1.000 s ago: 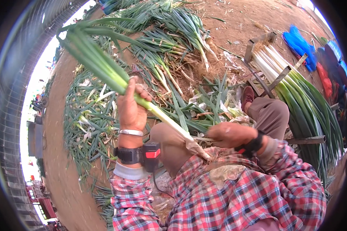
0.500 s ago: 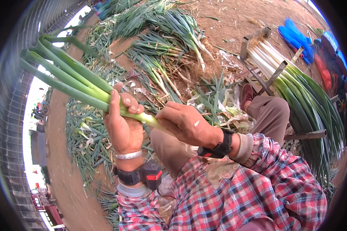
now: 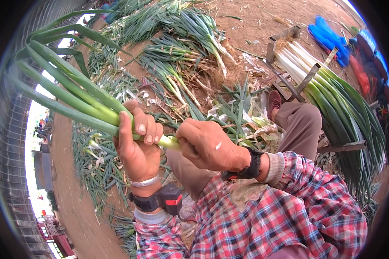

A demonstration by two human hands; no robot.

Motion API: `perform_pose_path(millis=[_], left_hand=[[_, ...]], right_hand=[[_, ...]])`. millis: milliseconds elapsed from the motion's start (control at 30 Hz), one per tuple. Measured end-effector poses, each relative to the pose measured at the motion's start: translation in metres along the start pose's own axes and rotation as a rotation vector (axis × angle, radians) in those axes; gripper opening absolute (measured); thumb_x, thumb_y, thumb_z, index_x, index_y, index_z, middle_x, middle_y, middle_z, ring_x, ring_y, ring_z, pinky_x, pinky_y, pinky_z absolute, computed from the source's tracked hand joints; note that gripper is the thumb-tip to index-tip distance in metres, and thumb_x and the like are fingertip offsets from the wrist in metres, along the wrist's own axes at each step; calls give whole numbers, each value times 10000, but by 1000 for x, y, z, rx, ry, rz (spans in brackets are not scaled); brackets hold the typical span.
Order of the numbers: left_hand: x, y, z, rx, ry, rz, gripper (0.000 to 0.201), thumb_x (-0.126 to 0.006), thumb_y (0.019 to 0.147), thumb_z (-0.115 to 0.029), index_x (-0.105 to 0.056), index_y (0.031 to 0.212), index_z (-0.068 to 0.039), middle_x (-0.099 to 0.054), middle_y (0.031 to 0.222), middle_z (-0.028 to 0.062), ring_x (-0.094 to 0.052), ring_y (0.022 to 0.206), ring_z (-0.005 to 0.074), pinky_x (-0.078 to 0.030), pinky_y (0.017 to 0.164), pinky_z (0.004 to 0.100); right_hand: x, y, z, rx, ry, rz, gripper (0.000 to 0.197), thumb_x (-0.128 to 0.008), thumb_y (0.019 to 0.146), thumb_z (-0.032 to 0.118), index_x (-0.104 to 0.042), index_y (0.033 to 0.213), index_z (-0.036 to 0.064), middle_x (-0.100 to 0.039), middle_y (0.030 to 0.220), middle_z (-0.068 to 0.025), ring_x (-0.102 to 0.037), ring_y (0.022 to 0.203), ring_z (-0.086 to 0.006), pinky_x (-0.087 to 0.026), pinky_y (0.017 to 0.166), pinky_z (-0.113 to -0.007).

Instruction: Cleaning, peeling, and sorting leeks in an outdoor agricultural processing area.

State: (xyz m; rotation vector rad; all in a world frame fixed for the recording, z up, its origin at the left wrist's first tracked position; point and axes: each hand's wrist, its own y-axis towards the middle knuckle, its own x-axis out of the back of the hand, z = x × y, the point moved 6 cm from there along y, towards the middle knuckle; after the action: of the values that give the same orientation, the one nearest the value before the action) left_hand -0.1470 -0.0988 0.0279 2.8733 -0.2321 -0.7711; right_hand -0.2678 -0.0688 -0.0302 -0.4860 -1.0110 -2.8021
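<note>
A large green onion (image 3: 90, 108) lies slantwise in front of me, its long green leaves fanning to the upper left. My left hand (image 3: 138, 144) is wrapped round its stem where the leaves begin to part. Closed over the pale lower end, my right hand (image 3: 212, 144) grips the onion close beside the left. That lower end and any roots are hidden by my right fist. A small white scrap sticks to the back of the right hand.
At right, a metal rack (image 3: 309, 82) holds a thick bundle of cleaned green onions (image 3: 333, 95). Untrimmed green onions (image 3: 173, 56) lie heaped ahead on bare soil. Stripped leaves (image 3: 103, 164) litter the ground at left and by my knees. A blue plastic bag (image 3: 330, 39) lies beyond the rack.
My right hand has closed into a tighter fist on the pale end and shifted slightly. The green leaves have swung a little up and left. My left hand keeps its hold.
</note>
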Motion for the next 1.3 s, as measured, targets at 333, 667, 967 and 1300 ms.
perform_pose_path(millis=[333,667,967,1300], left_hand=[[-2,1,-5,37,-425,384,368,-384,1024,-361,-488,1132,-25,-434,692,-16,-409,545,72,-372,549,254],[79,16,-68,-105,-439,106,323,-436,1011,-349,-515,1050,-38,-396,672,-27,-339,518,58,-319,501,229],[53,2,-67,-61,-357,68,321,-444,1010,-338,-522,1075,-33,-382,672,-33,-321,509,50,-311,496,218],[31,3,-40,22,-305,84,325,-430,1018,-307,-518,1094,-3,-380,674,-31,-313,493,40,-298,467,212]], right_hand=[[-28,-22,-54,-784,1405,-80,174,-453,920,105,-531,1039,5,-605,909,-68,-559,702,-143,-466,703,-273],[30,-78,-97,-448,240,501,194,-533,892,198,-545,876,6,-544,697,-90,-537,633,-232,-446,629,-354],[-12,-26,-37,-228,795,390,308,-647,892,169,-569,1152,24,-609,1103,-81,-590,990,-183,-482,863,-346],[-29,-16,-14,-397,745,616,204,-692,860,138,-560,965,24,-557,817,21,-517,779,-63,-432,678,-247]])
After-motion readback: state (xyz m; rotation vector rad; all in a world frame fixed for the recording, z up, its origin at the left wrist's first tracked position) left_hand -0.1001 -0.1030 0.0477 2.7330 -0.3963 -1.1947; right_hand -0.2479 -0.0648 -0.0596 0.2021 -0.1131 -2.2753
